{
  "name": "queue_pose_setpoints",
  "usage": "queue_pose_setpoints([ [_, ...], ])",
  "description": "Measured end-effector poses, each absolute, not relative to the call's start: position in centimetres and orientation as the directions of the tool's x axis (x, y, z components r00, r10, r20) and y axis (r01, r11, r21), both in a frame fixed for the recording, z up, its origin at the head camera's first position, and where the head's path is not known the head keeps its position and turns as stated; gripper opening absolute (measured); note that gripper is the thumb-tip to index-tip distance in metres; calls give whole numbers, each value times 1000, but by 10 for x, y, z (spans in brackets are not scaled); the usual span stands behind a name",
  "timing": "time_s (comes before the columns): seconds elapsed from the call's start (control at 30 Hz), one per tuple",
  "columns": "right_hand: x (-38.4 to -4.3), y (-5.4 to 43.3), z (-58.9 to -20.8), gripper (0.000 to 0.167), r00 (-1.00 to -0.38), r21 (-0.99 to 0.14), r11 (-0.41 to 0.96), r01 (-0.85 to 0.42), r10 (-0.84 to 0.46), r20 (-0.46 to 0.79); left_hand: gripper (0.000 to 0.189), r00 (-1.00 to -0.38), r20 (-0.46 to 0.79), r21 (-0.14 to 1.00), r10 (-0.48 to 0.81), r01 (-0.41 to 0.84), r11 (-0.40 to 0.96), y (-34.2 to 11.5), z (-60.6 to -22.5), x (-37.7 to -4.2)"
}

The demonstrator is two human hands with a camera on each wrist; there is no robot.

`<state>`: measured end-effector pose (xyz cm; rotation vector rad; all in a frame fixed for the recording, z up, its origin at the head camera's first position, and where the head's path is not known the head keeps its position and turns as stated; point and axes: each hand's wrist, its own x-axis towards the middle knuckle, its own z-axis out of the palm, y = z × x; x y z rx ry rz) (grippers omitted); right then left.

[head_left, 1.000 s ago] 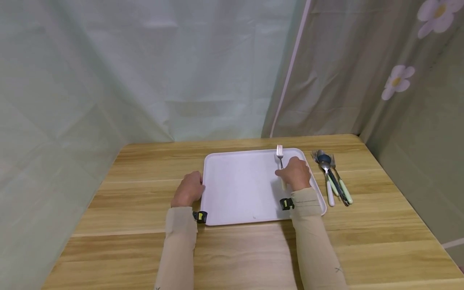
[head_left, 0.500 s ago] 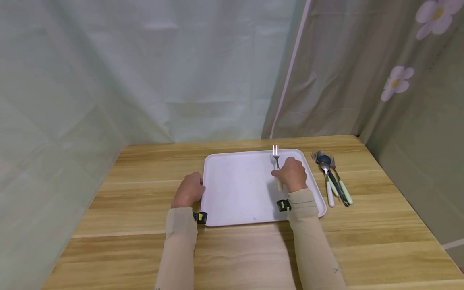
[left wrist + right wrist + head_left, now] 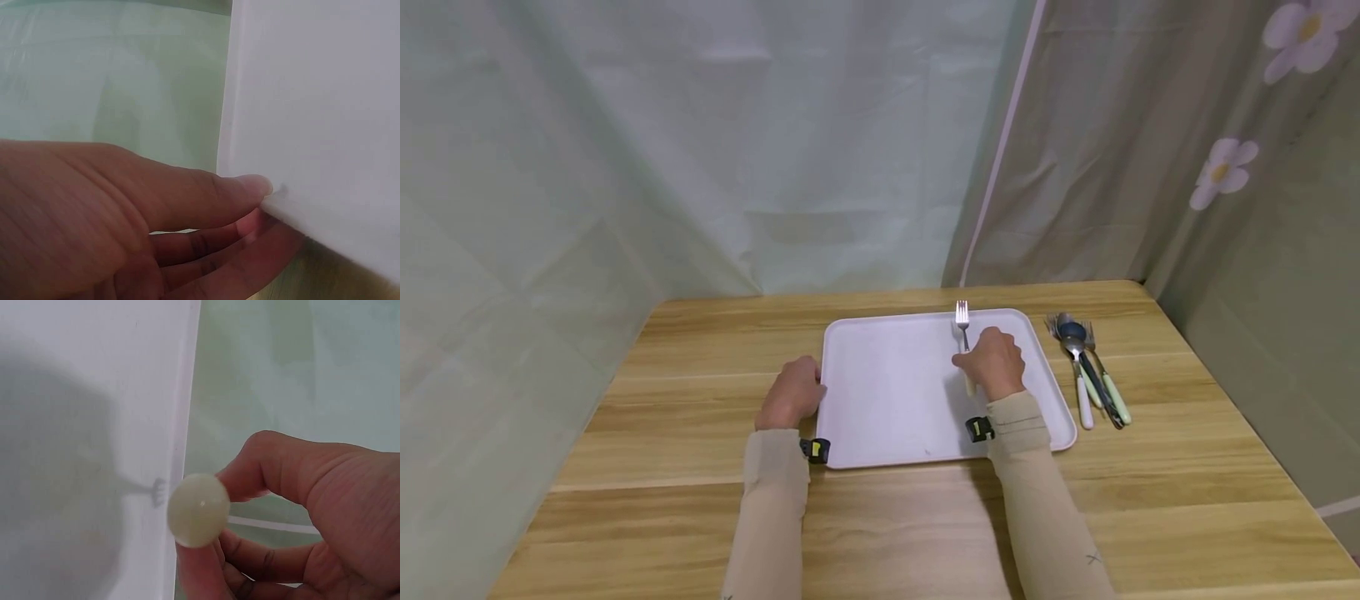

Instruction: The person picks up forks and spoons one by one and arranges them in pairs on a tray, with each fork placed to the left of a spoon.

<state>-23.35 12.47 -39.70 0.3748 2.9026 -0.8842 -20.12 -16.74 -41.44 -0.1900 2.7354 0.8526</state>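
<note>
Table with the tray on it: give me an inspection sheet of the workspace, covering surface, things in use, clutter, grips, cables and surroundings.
Surface: wooden table, light brown with visible grain.
Things in use: white tray on the table; fork with a pale handle, held over the tray, tines pointing away from the person.
Clutter: pile of spoons and forks, overlapping, on the table right of the tray.
Left grip: left hand pinches the tray's left rim.
Right grip: right hand holds the fork by its handle.
Cables: nothing seen.
Surroundings: pale curtain behind the table; printed flowers toward the right.
</note>
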Motion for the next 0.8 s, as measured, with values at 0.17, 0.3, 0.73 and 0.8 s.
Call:
queue_pose_setpoints([
  [0.17,-232,120,-398,34,-969,-541,804,247,204,-140,19,-957,-288,532,-41,-196,824,-167,-414,-201],
  [0.3,-233,118,-398,33,-971,-542,805,240,200,-132,18,-956,-290,529,-44,-199,825,-168,-415,-202],
  [0.73,-231,106,-400,32,-976,-529,820,216,183,-115,19,-955,-293,535,-40,-199,821,-169,-416,-203],
  [0.8,-231,105,-400,33,-977,-528,821,215,182,-116,19,-956,-291,537,-38,-196,821,-169,-415,-203],
])
